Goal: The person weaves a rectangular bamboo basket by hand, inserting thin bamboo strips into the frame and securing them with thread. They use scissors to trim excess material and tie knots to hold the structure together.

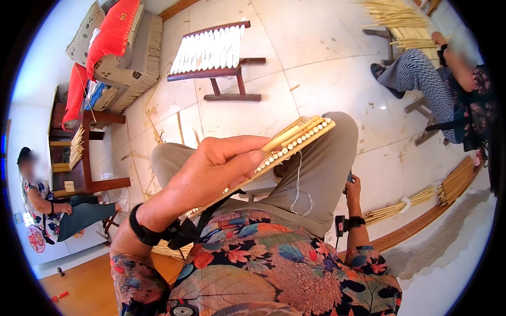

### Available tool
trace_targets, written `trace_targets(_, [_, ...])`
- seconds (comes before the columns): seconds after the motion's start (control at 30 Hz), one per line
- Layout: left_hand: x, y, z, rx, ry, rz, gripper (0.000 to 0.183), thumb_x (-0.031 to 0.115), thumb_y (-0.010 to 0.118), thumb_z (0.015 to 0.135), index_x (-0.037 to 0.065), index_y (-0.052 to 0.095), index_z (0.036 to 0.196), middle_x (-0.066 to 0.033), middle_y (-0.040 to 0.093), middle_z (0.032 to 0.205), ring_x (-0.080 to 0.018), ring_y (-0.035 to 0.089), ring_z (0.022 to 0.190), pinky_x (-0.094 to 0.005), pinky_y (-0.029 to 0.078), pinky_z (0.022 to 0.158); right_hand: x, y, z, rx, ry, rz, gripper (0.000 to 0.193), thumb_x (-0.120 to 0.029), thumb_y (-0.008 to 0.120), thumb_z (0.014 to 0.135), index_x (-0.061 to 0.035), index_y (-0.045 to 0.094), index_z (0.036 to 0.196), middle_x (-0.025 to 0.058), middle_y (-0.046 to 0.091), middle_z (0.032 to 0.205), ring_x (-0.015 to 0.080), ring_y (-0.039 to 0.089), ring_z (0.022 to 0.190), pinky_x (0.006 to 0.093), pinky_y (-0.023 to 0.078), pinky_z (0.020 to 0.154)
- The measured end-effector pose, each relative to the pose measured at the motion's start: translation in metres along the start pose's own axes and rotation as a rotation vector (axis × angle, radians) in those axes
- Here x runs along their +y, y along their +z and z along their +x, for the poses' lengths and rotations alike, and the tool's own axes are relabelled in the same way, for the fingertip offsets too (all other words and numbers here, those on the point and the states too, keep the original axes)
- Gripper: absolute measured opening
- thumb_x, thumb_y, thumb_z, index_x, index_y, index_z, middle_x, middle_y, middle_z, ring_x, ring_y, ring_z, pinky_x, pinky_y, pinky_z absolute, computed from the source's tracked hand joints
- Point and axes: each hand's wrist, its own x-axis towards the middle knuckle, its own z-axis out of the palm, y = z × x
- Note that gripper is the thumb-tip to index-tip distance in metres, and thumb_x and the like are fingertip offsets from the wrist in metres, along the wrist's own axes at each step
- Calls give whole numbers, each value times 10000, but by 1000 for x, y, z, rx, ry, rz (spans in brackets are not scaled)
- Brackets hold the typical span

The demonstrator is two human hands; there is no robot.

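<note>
One left hand [226,163] at work here, thumb on top and fingers wrapped below, clamped firmly on one strip of sticks [301,139]. That strip slants across the person's lap, its upper end over the right thigh, and more than ten round pale ends line up along its edge. One white thread [299,181] hangs below the strip and loops on the trousers [315,195].

Over to the one right hand [354,188], low beside the right thigh: its fingers curl by one small dark thing [349,179], too hidden to name, and I cannot tell whether they close on it. Two wrists, two black bands, one apiece.

Out in front, one low stool [207,51], dark wood with a seat of white strips, on pale tiles [316,73] scattered with bits of stick. Two bundles lie on the floor at the right: one thin bundle [403,204], one thick bundle [457,181]. One heap of sticks [403,23] at upper right, with one seated person [421,79] reaching a hand beside it. A second seated person [79,216] is over at the left, near one wooden bench [108,184]. Behind that, one sofa [141,66], red cloth [113,39] showing in two places.
</note>
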Motion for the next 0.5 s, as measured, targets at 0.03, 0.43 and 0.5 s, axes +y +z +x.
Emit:
trace_targets(0.03, [-1,-5,-6,-12,24,5,289,115,515,997,-20,626,1226,63,491,713,5,371,586,-156,286,523,-28,-5,-16,-33,-21,-89,497,-215,783,766,-15,554,1160,38,564,756,129,508,536,281,410,450])
trace_targets(0.43, [72,-28,-63,-86,284,175,283,182,502,1007,-38,649,1106,21,539,703,-9,411,495,-155,277,431,-195,-19,-137,-212,-252,293,515,-111,719,843,-72,490,1302,-29,466,744,63,468,579,217,381,474])
trace_targets(0.5, [85,-28,-67,-37,364,386,267,171,511,999,-36,660,1078,20,544,695,-8,425,492,-155,288,434,-229,-6,-160,-290,-379,331,532,-83,711,825,-69,490,1309,-24,481,772,63,480,605,210,397,504])
